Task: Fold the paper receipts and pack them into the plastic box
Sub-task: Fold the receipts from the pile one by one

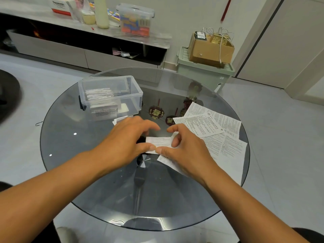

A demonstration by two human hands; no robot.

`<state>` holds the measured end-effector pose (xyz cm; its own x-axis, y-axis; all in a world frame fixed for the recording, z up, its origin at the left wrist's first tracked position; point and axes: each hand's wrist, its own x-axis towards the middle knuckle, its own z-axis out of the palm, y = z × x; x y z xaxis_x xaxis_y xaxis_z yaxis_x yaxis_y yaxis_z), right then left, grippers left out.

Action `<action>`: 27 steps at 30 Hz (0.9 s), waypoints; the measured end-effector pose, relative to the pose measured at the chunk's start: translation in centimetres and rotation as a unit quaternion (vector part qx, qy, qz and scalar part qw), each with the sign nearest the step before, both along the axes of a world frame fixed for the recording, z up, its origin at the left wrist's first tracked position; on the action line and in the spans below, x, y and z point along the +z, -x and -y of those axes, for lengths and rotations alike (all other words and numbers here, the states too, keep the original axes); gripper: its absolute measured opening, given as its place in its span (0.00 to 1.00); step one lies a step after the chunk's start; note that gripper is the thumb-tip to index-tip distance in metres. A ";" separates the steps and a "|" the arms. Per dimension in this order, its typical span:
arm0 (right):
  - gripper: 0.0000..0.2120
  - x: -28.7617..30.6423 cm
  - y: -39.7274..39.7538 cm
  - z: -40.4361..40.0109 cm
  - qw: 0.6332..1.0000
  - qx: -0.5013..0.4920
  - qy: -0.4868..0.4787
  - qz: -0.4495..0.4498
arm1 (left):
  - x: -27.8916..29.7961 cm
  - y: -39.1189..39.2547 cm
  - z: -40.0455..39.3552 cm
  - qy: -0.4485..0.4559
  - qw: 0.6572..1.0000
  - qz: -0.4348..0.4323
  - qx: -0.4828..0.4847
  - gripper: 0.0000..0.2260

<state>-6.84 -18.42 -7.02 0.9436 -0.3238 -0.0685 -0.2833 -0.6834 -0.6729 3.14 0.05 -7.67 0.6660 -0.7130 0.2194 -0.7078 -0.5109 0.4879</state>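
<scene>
A small white receipt point(158, 142), partly folded, lies on the round glass table point(73, 148) between my hands. My left hand point(126, 141) pinches its left edge with thumb and fingers. My right hand point(185, 149) presses its right side, thumb on the lower edge. A clear plastic box point(135, 95), lid off, stands at the table's back left with a stack of folded receipts point(101, 102) inside. Unfolded printed receipts point(219, 134) lie spread at the right, partly under my right hand. Another small paper point(119, 120) shows behind my left hand.
Dark red ornaments point(156, 113) appear through the glass near the middle. Beyond the table stand a low cabinet point(52, 48) with bottles and a lidded clear container point(135, 20), and a green bin point(203, 72) carrying a cardboard box point(210, 48).
</scene>
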 end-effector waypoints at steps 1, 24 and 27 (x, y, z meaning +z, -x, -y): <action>0.24 0.0 0.0 0.2 1.000 0.002 -0.016 -0.002 | -0.1 0.0 0.0 -0.002 0.998 0.053 -0.040 0.18; 0.08 0.3 -0.6 3.8 0.926 -0.019 0.376 0.004 | -0.5 -0.9 0.4 -0.129 0.967 0.204 0.084 0.13; 0.10 -0.2 -0.6 4.3 0.943 0.018 0.327 0.060 | -1.0 -0.7 0.4 -0.010 0.985 0.169 0.030 0.14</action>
<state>-6.26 -22.73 -7.25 0.9432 -0.2271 0.2424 -0.2003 -0.9710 -0.1305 3.79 -0.38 -8.69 0.5982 -0.6807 0.4229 -0.7964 -0.5636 0.2194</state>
